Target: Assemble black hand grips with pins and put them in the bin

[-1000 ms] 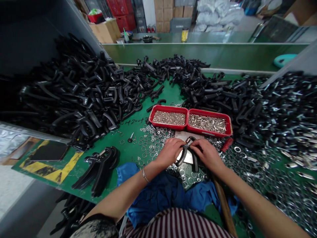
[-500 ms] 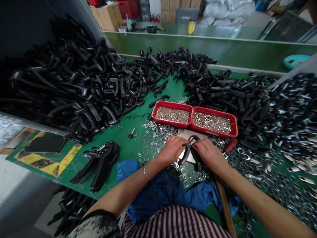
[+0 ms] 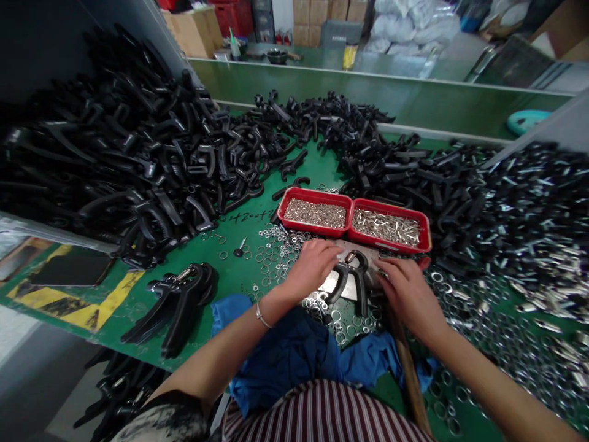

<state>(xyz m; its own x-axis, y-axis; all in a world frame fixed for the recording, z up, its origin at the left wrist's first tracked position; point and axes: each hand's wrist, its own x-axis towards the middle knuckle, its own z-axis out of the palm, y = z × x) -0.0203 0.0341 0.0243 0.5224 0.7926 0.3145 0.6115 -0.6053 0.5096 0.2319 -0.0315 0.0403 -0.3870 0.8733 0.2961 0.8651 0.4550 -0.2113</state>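
1. Nearest, at the bottom edge, a striped apron (image 3: 322, 412) covers the person's lap, with a crumpled blue cloth (image 3: 285, 368) just beyond it. A wooden handle (image 3: 408, 368) slants up on the right, and a bracelet (image 3: 262, 318) circles the left wrist.
2. The left hand (image 3: 313, 268) and right hand (image 3: 411, 298) stand apart, with a black hand-grip body (image 3: 344, 283) upright between them on a steel plate (image 3: 356, 250). The left fingers (image 3: 329, 247) come close to the plate's near-left corner, and the right fingertips (image 3: 383, 264) sit just beside the grip. Whether either hand is clamped on it, I cannot tell.
3. Around the plate, loose steel rings (image 3: 280, 253) spread left and more steel rings (image 3: 483, 331) crowd right — little bare bench shows there.
4. Left of the hands, finished spring grippers (image 3: 177, 304) lie near the green bench's (image 3: 92, 334) left edge, where open green room remains.
5. Just past the plate, two touching red trays (image 3: 313, 195) hold small metal parts, hard against the hands' far side.
6. Farthest, heaped black handles (image 3: 115, 153) and a mound of metal-tipped pieces (image 3: 538, 215) close the left and right — a green partition (image 3: 368, 92) marks the far edge.
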